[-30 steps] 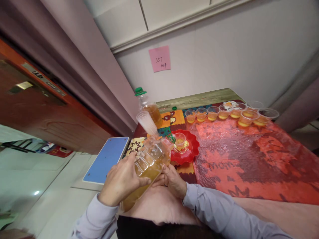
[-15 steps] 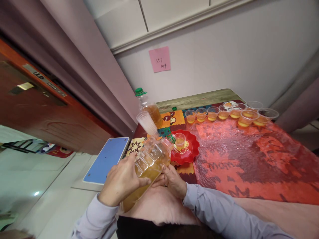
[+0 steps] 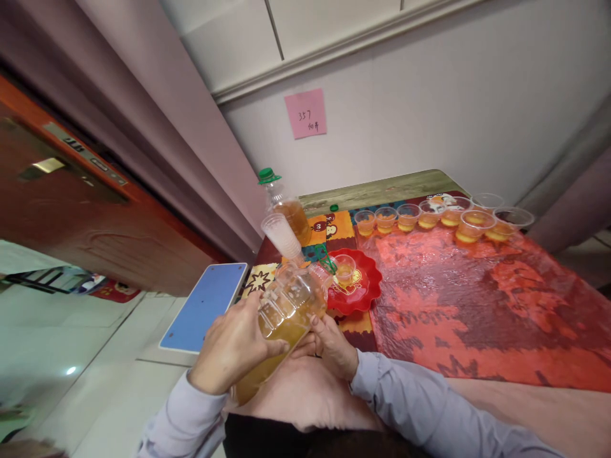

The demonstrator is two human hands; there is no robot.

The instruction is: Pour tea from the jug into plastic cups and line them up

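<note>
A large clear plastic bottle (image 3: 289, 315) of yellowish liquid is tilted, its neck toward a red scalloped plate (image 3: 370, 296). My left hand (image 3: 238, 346) wraps round the bottle's body from the left. From the right, my right hand (image 3: 329, 340) grips it lower down, its fingers partly hidden underneath. On the plate stands a clear plastic cup (image 3: 344, 270) with some yellowish liquid in it. A green handle ring (image 3: 325, 257) shows near the bottle's neck. Just beyond, a stack of clear cups (image 3: 281, 235) leans by a second bottle (image 3: 292, 216) with a green cap.
Several filled plastic cups (image 3: 408, 219) line the back of the table, bunched toward the right. A small green cap (image 3: 334, 208) lies near the wall edge. A blue board (image 3: 205, 308) is left of the table, beside a door (image 3: 95, 191).
</note>
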